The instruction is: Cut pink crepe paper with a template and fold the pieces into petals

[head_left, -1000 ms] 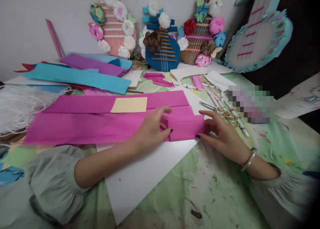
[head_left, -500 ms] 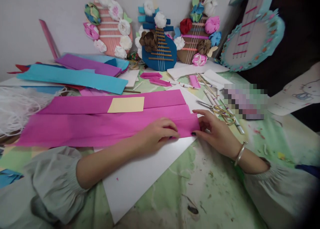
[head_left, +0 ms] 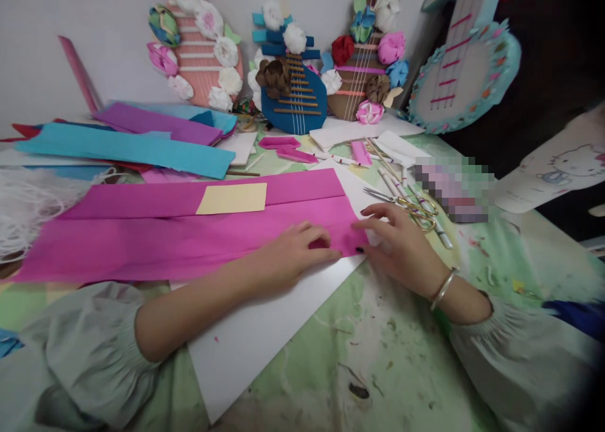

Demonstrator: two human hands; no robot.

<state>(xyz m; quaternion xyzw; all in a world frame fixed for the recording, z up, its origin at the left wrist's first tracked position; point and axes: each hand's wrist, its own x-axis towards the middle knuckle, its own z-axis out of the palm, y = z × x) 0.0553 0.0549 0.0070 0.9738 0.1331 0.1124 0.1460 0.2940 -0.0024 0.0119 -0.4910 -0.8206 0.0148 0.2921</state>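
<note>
A long sheet of pink paper (head_left: 142,246) lies across the table, its upper part folded in a strip. On it rests a small pale yellow card (head_left: 232,198). My left hand (head_left: 300,255) touches the lower edge of the pink paper near its right end, thumb and fingers apart. At the right end, my right hand (head_left: 401,246) has its thumb and fingers spread around the corner, with the thumb at the paper's edge. Under the pink paper lies a white sheet (head_left: 265,350). Gold-handled scissors (head_left: 409,206) lie just beyond my right hand.
White pens (head_left: 439,233) lie by the scissors. Teal paper (head_left: 132,148) and other coloured sheets are stacked at the back left, above white string (head_left: 33,211). Decorated paper instruments, one blue (head_left: 297,101), stand along the wall. A printed white object (head_left: 543,174) is at right.
The camera view has shifted slightly, moving the scene left. My left thumb and fingers have spread apart, and my right fingers have shifted slightly at the corner of the pink paper.
</note>
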